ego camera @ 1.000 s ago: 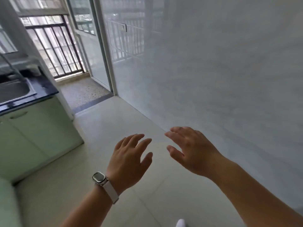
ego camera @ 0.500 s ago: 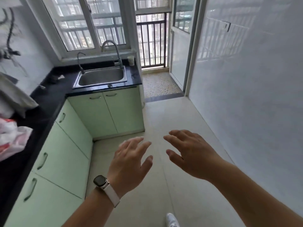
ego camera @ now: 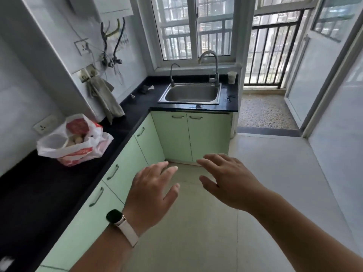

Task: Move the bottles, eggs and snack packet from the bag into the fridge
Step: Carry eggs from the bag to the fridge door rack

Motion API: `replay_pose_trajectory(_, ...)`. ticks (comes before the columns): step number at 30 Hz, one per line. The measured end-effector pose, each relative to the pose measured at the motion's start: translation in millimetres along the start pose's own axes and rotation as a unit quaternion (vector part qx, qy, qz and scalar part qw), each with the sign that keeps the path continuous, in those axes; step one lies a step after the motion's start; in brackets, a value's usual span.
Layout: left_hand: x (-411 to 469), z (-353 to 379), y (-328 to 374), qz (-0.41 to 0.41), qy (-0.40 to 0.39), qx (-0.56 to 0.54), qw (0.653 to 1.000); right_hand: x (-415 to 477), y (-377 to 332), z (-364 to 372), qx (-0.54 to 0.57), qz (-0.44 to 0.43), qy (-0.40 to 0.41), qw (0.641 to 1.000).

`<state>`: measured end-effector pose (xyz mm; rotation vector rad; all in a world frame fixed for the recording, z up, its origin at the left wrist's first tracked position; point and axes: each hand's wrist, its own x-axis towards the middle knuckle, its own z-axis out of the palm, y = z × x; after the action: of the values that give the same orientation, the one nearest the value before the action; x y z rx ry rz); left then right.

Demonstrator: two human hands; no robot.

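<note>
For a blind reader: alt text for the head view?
The left hand and right hand, both open and empty, hover over the floor; a plastic bag of groceries sits on the black counter at left. A sink lies ahead.

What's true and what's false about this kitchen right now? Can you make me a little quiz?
1. The plastic bag sits on the black counter. True.
2. The left hand holds a bottle. False: it is open and holds nothing.
3. The right hand holds nothing. True.
4. The cup stands in the sink. False: it stands on the counter, beside the tall tap.
</note>
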<state>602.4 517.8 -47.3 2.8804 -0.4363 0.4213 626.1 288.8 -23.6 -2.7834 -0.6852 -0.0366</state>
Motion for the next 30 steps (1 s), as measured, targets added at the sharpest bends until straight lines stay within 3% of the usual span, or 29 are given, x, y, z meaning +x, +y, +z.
replay_pose_trajectory(4,-4.7,-11.8,-33.9,-0.048,0.024,0.015,0.998,35.4,-17.2,7.6,0.001,-0.050,0.002,0.999)
replay_pose_trajectory(6,-11.1,-13.4,-84.0,-0.126,0.036,0.016,0.991,93.6,-46.2,24.2,-0.009,-0.106,-0.033,0.994)
replay_pose_trajectory(9,-12.9,-7.8,-102.5,-0.131,0.045,0.016,0.990,113.7,-56.4,30.8,-0.012,-0.119,-0.041,0.992)
replay_pose_trajectory(14,-2.8,12.5,-192.9,-0.170,0.039,0.002,0.985,195.5,-100.4,63.1,-0.033,-0.151,-0.078,0.985)
replay_pose_trajectory(25,19.3,-7.9,-386.0,-0.201,0.044,0.011,0.979,363.9,-224.0,110.9,-0.026,-0.192,-0.081,0.978)
replay_pose_trajectory(30,25.5,-4.7,-432.5,-0.206,0.053,0.005,0.977,404.9,-251.7,126.0,-0.034,-0.205,-0.091,0.974)
